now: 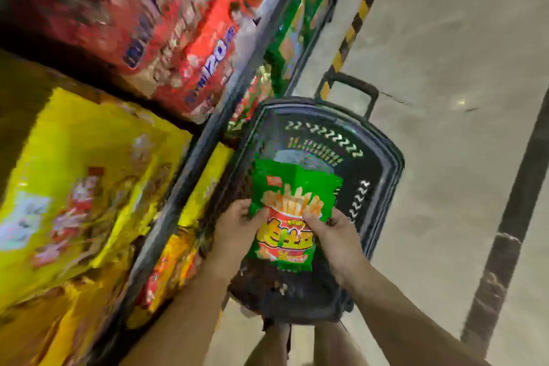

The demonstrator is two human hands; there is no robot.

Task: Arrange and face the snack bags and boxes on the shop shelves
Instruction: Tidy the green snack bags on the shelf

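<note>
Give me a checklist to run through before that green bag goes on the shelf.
1. Grip: left hand and right hand both hold the green bag by its sides: ok.
2. Facing: printed front toward the person: ok.
3. Bag clear of the basket: cannot tell; it overlaps the opening.
4. Matching stock: other green bags sit farther along the shelf: ok.
5. Nearest spot: yellow bags beside the hands, wrong product: not ok.
6. Free slot among the green ones: cannot tell, blurred.
</note>
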